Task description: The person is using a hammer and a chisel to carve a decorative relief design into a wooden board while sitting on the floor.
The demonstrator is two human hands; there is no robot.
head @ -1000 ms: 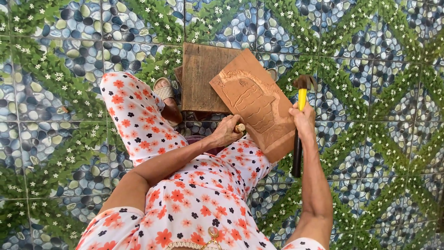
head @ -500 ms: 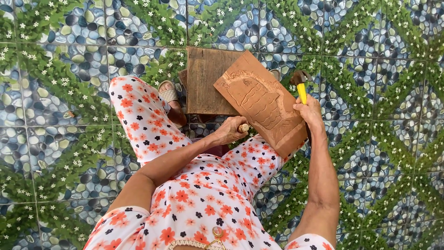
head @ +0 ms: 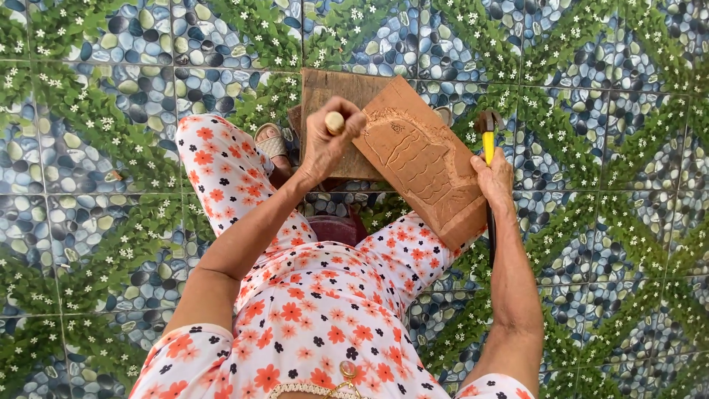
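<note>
Seen from the head camera looking straight down, the left hand (head: 325, 144) is curled tight around a chisel with a pale wooden handle (head: 335, 122), whose rounded butt pokes up out of the fist; the blade is hidden below the fingers, so where its tip meets the wood cannot be told. Just to the right of that fist, touching or nearly touching it, lies a carved wooden panel (head: 421, 159), tilted and propped against the person's right knee, its face cut with a relief of curved bands. Behind the fist and partly under the panel sits a darker flat wooden board (head: 332, 89) on the floor. The right hand (head: 496, 177) is closed around a hammer with a yellow handle (head: 487, 144), its dark head (head: 487, 120) pointing away just above the knuckles, right beside the panel's far edge. Below the left fist, a sandalled foot (head: 272, 142) rests near the board. The person sits in orange-flowered white clothing (head: 317, 295) on a tiled floor (head: 111, 148) patterned with pebbles and green leafy diagonals.
</note>
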